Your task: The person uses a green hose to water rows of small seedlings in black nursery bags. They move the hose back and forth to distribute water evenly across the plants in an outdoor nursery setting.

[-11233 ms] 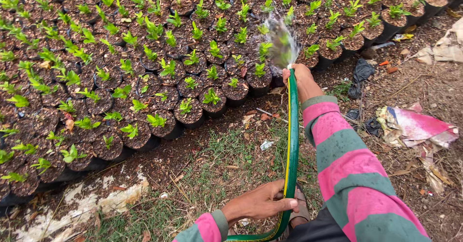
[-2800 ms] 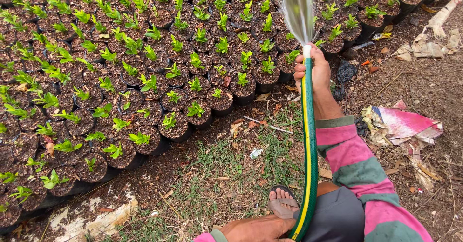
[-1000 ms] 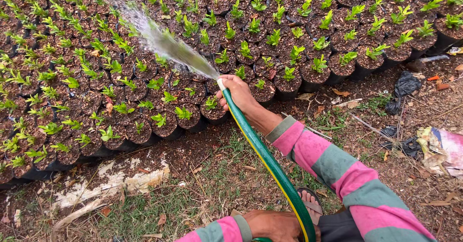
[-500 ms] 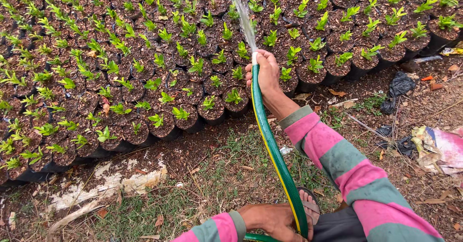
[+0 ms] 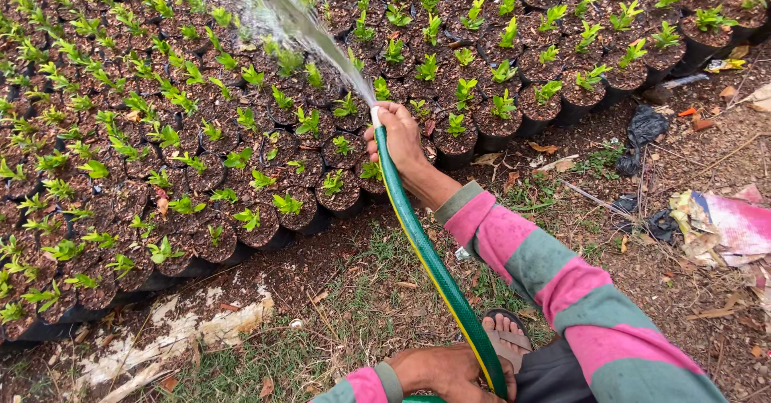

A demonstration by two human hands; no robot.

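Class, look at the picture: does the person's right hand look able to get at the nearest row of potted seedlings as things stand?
Probably yes: the right hand already hangs over the nearest potted seedlings, but it grips the green hose.

an outdoor plant nursery: rows of seedlings (image 5: 289, 202) in black soil bags on dirt ground (image 5: 642, 210)

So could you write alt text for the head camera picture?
The right hand grips the end of a green hose, spraying water over rows of potted seedlings. The left hand holds the hose lower down, beside a sandalled foot.
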